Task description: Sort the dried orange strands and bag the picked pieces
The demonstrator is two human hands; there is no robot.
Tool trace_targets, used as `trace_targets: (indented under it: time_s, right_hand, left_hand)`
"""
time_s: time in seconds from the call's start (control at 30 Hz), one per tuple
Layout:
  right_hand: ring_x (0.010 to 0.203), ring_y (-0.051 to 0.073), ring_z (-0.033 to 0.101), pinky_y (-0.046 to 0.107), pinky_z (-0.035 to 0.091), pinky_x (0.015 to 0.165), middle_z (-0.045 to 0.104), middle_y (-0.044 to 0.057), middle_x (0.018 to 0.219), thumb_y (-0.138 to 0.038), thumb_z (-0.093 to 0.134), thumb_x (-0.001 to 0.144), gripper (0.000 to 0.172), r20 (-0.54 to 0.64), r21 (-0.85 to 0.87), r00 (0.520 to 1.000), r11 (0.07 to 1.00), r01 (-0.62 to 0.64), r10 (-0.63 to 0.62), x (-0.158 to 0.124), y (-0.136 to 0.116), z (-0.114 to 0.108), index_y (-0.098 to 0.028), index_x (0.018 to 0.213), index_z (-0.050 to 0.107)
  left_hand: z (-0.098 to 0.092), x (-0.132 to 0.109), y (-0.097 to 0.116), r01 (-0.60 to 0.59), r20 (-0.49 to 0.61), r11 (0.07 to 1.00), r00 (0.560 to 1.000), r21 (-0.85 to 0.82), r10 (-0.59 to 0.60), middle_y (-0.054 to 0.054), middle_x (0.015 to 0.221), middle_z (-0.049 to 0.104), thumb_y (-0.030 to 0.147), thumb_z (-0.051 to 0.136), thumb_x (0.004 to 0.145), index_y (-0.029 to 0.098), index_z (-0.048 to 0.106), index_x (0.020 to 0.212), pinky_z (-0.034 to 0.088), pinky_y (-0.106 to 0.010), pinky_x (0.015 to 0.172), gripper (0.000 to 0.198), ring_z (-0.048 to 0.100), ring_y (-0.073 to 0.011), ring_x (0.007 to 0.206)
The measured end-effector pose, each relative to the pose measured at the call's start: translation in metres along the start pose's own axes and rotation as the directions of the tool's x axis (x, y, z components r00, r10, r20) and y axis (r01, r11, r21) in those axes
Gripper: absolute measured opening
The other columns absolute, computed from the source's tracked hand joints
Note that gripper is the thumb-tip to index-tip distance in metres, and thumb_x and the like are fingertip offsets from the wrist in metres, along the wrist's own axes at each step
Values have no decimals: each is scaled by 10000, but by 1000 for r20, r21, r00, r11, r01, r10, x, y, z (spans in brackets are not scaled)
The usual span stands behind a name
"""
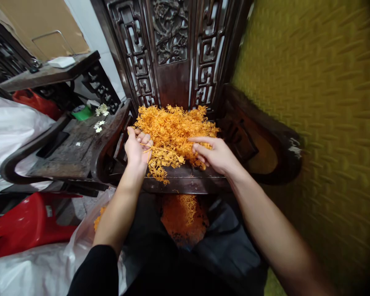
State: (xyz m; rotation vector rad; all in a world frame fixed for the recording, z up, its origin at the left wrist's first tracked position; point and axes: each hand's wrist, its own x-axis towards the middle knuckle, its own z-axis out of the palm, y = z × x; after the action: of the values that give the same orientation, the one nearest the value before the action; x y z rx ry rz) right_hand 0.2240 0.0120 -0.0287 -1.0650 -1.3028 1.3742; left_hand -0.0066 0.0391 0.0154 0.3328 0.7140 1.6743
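A big heap of orange plastic flower sprigs (172, 123) lies on the seat of a dark carved wooden chair (185, 186). At the heap's left front, my left hand (137, 148) is closed around the thin stems of a few orange sprigs (165, 158), whose flowered ends spread to the right over the seat's front edge. My right hand (214, 154) is at the heap's right front, palm down, index finger stretched out toward the sprigs and the other fingers curled. Whether its fingertips grip a sprig is hidden.
On the left, a wooden side table (68, 152) carries white blossoms (99, 125) and a green object (82, 113). A red plastic stool (33, 222) and white sacks (12, 131) stand nearby. More orange pieces lie below, between my legs. A yellow textured surface (327, 102) borders the right.
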Motion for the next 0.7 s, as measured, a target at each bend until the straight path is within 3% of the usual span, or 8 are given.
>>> trace_targets:
  time_s: [0.07, 0.13, 0.27, 0.37, 0.43, 0.47, 0.57, 0.7]
  right_hand:
    - [524, 118, 538, 254, 415, 484, 693, 17, 709, -461, 787, 763, 402, 128, -251, 991, 965, 75, -43, -1, 3, 11, -157, 1025, 781]
    - [662, 168, 618, 297, 485, 618, 713, 25, 765, -484, 804, 746, 420, 200, -337, 973, 925, 176, -113, -2, 6, 29, -171, 1026, 785]
    - [770, 181, 632, 329, 492, 757, 698, 45, 800, -464, 644, 910, 311, 71, -316, 923, 869, 381, -379, -2, 9, 53, -171, 875, 746]
    - [703, 158, 605, 299, 477, 673, 675, 39, 750, -449, 638, 912, 308, -88, -305, 886, 859, 411, -455, 2, 8, 37, -184, 756, 664]
    - [554, 117, 548, 246, 400, 495, 682, 25, 745, -484, 668, 877, 313, -228, -116, 923, 950, 290, -310, 6, 6, 19, -194, 772, 611]
    - [486, 98, 515, 225, 332, 422, 695, 29, 757, -495, 682, 858, 328, -240, 9, 950, 978, 206, -198, 7, 5, 12, -195, 770, 584]
    - [412, 86, 520, 208, 227, 344, 745, 82, 826, -445, 719, 799, 307, -51, 222, 998, 975, -24, 36, 6, 1, 8, -176, 769, 574]
    - [376, 73, 481, 215, 227, 366, 723, 58, 722, -284, 631, 782, 155, 217, 174, 969, 972, -157, 118, -6, 0, 30, -137, 820, 660]
  left_hand:
    - [4, 0, 0, 7, -5, 999, 1000, -44, -7, 106, 480, 234, 479, 561, 979, 195, 373, 697, 169, -162, 347, 443, 214, -41, 357]
    - [8, -1, -2, 1, -1, 998, 1000, -65, -1, 108, 480, 232, 476, 562, 980, 196, 366, 697, 168, -166, 351, 443, 211, -42, 358]
    - [5, 3, 4, -52, -8, 996, 999, -71, 51, 102, 480, 240, 466, 457, 1028, 198, 380, 712, 161, -178, 363, 421, 217, -48, 358]
    - [-6, 12, 24, -174, -100, 978, 982, -112, 163, 95, 463, 235, 453, 367, 1057, 206, 351, 703, 165, -191, 371, 432, 215, -60, 351]
    - [-13, 16, 35, -234, -142, 963, 966, -136, 215, 91, 454, 232, 449, 339, 1064, 207, 344, 701, 166, -195, 369, 436, 222, -68, 347]
    - [-16, 17, 37, -241, -141, 961, 965, -139, 222, 90, 454, 236, 450, 346, 1062, 206, 352, 703, 166, -195, 366, 434, 229, -69, 347]
    - [-15, 14, 29, -213, -74, 970, 976, -121, 205, 90, 470, 264, 470, 447, 1029, 199, 396, 715, 170, -192, 359, 418, 248, -63, 354]
    - [-2, 5, 11, -167, 1, 979, 986, -112, 169, 93, 486, 266, 510, 543, 977, 198, 415, 722, 178, -188, 354, 424, 253, -55, 363]
